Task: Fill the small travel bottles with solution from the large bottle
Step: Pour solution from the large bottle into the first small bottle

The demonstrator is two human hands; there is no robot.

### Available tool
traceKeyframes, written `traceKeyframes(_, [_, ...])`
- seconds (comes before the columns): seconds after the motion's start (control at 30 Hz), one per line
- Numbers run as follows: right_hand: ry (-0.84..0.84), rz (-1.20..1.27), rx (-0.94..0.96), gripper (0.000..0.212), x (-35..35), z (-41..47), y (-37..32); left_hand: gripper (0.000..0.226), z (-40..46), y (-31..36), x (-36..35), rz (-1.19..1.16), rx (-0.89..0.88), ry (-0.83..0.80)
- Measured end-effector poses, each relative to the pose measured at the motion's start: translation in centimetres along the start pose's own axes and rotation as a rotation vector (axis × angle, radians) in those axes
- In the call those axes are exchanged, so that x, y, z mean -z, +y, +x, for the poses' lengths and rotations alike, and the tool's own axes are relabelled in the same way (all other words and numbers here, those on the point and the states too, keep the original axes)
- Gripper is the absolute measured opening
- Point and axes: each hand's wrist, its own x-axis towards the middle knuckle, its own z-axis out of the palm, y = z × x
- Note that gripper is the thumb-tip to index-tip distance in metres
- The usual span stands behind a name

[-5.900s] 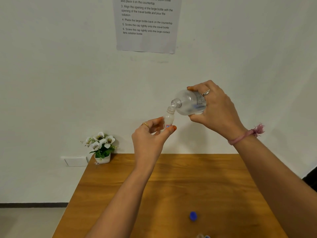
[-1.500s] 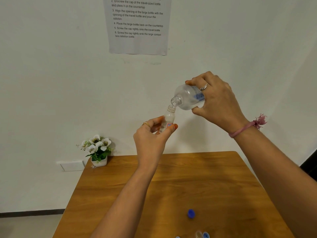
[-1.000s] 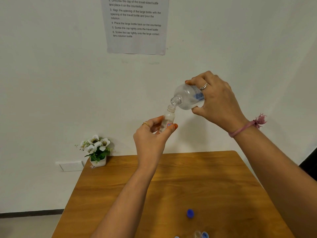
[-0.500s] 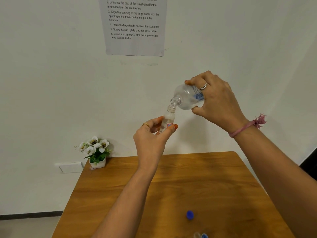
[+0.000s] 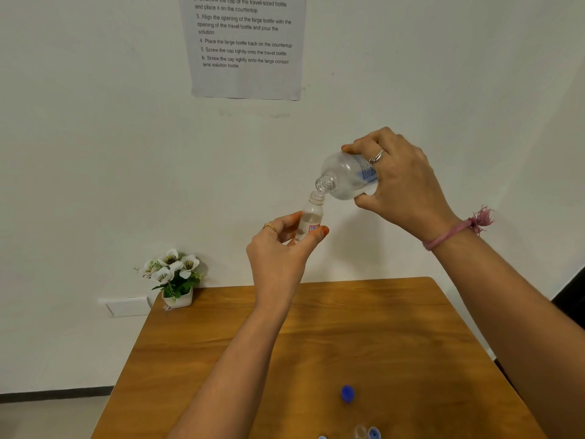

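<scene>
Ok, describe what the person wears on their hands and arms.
Both forearms are bare, no sleeves in view. The left hand has a gold ring and orange nail polish on the thumb. The right hand wears a silver ring and a pink frayed wristband.

- Both forearms are bare, with no sleeves in view.
- The left hand (image 5: 278, 255) wears a gold ring and orange nail polish.
- The right hand (image 5: 402, 182) wears a silver ring; a pink tasselled thread band circles its wrist.
</scene>
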Motion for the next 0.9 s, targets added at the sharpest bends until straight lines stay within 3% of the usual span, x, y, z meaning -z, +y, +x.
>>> traceKeyframes(0.9, [-0.001, -0.012, -0.001, 0.061, 0.32, 0.06, -0.13, 0.036, 0.05, -0.05, -0.13, -0.048, 0.01, -0.013])
